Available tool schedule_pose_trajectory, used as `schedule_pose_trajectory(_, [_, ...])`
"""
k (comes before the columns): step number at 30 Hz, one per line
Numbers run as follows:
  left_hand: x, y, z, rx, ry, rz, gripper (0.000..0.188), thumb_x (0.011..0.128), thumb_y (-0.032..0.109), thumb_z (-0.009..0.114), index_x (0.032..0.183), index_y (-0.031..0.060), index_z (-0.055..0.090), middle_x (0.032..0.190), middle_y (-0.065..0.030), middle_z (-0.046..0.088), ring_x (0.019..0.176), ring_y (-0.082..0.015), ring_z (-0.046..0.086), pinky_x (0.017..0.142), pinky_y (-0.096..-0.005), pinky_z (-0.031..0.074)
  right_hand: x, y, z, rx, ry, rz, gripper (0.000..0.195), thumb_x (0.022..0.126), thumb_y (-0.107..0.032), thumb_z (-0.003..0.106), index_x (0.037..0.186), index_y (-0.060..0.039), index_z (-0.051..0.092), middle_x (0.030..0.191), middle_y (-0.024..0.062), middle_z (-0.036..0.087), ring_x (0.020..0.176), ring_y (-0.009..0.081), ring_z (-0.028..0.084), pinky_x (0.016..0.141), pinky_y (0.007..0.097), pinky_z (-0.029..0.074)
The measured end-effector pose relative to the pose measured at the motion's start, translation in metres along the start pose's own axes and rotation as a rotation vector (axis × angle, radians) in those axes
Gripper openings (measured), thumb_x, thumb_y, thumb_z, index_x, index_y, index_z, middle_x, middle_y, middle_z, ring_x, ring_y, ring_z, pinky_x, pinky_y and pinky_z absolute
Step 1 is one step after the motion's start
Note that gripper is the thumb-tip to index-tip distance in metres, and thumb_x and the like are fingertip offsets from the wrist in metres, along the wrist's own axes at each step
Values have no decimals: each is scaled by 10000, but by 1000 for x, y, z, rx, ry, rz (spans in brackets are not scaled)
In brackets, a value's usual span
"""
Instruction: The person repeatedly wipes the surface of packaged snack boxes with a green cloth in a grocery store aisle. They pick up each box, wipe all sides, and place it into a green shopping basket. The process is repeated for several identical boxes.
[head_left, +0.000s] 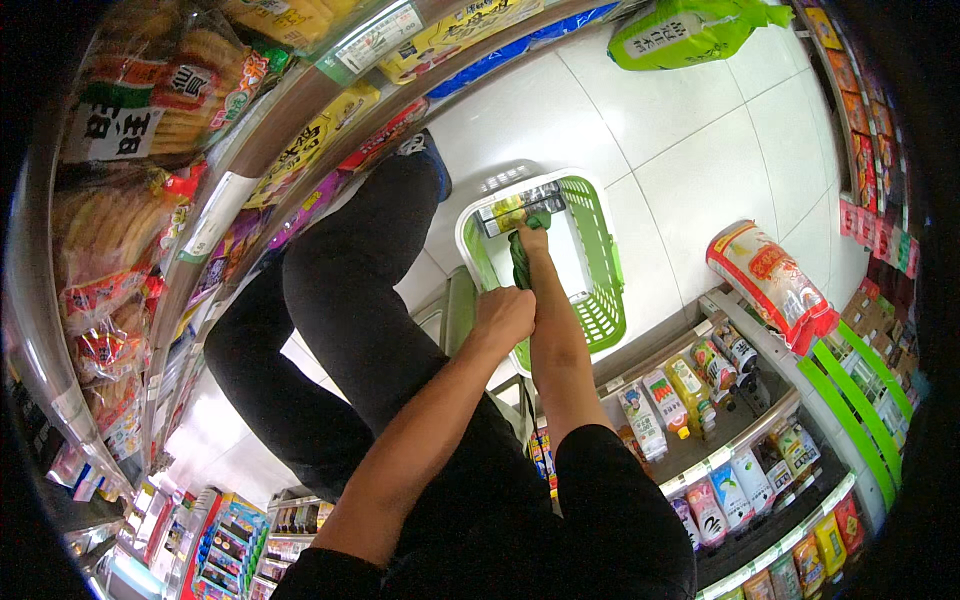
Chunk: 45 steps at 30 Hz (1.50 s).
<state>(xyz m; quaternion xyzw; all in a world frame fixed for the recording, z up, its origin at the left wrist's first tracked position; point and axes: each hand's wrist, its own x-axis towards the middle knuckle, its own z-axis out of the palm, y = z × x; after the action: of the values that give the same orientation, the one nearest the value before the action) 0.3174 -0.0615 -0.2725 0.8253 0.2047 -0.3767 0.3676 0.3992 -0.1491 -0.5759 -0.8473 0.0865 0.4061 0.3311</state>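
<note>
A green and white plastic shopping basket (598, 247) stands before me, just right of my bent knees. Inside it, near the far left corner, lie dark packages with a yellow-green print (499, 214). My right hand (533, 234) reaches into the basket, closed on a dark green bundle (519, 262) that looks like fabric or soft film; a part of it shows above the fist and another hangs beside the wrist. My left hand (506, 315) is a fist over the basket's near edge, close to my right forearm. Whether it grips something is hidden.
Shelves with bagged biscuits (127, 255) curve along the left. At the lower right are shelves with bottled and boxed drinks (694, 394). A red and clear bag (769, 281) lies by the shelf end. A green bag (675, 37) stands on the tiled floor (675, 165) at the top.
</note>
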Motion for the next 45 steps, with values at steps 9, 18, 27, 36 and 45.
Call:
schedule_pose_trajectory(9, [-3,18,-3,-16,-113,59,225,686,138,630,854,0,689,881,-209,673,849,-349,661,754,-437,523,-35,12,-25,444,-121,-56,462,734,-224,712,1099,30,587,911,115,655,799,228,612,726,339,490])
schedule_pose_trajectory(18, [-34,27,-12,-21,-50,146,238,696,123,584,848,-37,674,890,-244,659,852,-372,654,760,-441,516,-108,-18,-72,492,-56,15,374,868,-301,591,980,54,625,792,84,627,670,174,569,606,322,469])
schedule_pose_trajectory(27, [-163,7,-54,-604,435,302,263,825,241,604,910,-6,628,713,-208,619,659,-333,635,599,-413,474,-159,-34,-136,166,148,-346,528,932,-479,482,904,31,616,694,119,602,596,211,562,536,384,427])
schedule_pose_trajectory(36, [-332,-61,-56,-965,944,242,157,902,112,575,902,-35,630,682,-63,561,640,-85,507,587,-241,415,-400,-266,-189,872,-435,-387,256,931,-257,533,1051,-35,577,1010,103,653,896,207,629,782,341,500])
schedule_pose_trajectory(45, [-415,-73,-85,-632,1567,496,214,835,60,585,1005,-40,668,1114,-157,588,1053,-315,561,934,-393,424,-460,-284,-102,1432,-853,-725,495,952,-437,405,1333,-124,447,1333,128,484,1167,319,501,1043,460,365])
